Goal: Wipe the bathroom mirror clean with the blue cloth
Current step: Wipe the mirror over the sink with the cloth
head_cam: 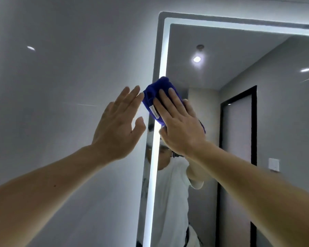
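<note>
Blue cloth (152, 94): folded into a thick pad and held flat against the mirror (239, 56), at the mirror's left edge, in the upper half of the visible glass. The pad covers a section of the lit strip (163, 57) that runs down the mirror's left border. Its left corner overhangs the mirror's outer edge. A white tag (154, 113) shows on the pad's lower left side.

Right grip (178, 125): released, not clenched. The fingers lie straight and slightly spread over the cloth, pressing it to the mirror. The thumb lies along the pad's lower edge. No finger is curled round the cloth.

Left grip (118, 123): released, holding nothing. The palm faces the grey wall (61, 72) just left of the mirror, with the fingers straight and close together and the thumb set apart. The fingertips lie just beside the cloth's left corner. It cannot be told whether they touch the cloth, or whether the palm touches the wall.

Both forearms are bare and reach up to the mirror from below.

Reflected in the mirror:
- the person's white T-shirt (171, 189), in the mirror's lower left part
- a round ceiling lamp (197, 59), in the mirror's upper part
- a dark-framed door (239, 132), toward the mirror's right side
- a white wall switch (273, 164), further toward the mirror's right side
</note>
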### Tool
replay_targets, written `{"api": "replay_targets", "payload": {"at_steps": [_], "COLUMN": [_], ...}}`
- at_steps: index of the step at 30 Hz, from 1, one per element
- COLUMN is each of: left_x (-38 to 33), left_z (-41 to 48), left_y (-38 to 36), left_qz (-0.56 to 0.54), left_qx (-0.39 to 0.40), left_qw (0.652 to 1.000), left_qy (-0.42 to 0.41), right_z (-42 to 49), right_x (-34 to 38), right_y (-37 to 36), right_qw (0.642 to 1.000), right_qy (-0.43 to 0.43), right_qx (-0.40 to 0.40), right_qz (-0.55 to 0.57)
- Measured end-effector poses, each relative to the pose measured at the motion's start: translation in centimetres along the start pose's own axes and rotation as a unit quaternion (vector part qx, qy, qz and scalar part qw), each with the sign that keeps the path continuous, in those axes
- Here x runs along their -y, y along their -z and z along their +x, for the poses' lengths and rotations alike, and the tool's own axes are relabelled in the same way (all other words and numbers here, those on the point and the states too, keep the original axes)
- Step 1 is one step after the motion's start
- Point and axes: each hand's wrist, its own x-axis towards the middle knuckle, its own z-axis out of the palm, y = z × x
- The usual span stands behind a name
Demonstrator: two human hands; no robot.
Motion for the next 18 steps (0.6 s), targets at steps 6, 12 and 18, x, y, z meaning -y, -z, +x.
{"api": "replay_targets", "payload": {"at_steps": [6, 12, 18], "left_x": [-0.3, -1.6, -2.1], "left_z": [-4.9, -11.1, -14.6], "left_y": [-1.7, -2.8, -2.8], "left_qz": [0.011, 0.029, 0.042], "left_qx": [0.017, 0.089, 0.110], "left_qw": [1.000, 0.993, 0.990], "left_qy": [0.015, 0.068, 0.080], "right_z": [-13.3, -24.0, -21.6], "right_x": [6.6, 10.1, 6.5], "right_y": [-5.1, -8.3, -5.7], "right_qw": [0.991, 0.960, 0.936], "right_qy": [0.132, 0.255, 0.337], "right_qx": [0.029, 0.113, 0.097], "right_qz": [-0.002, -0.040, -0.024]}}
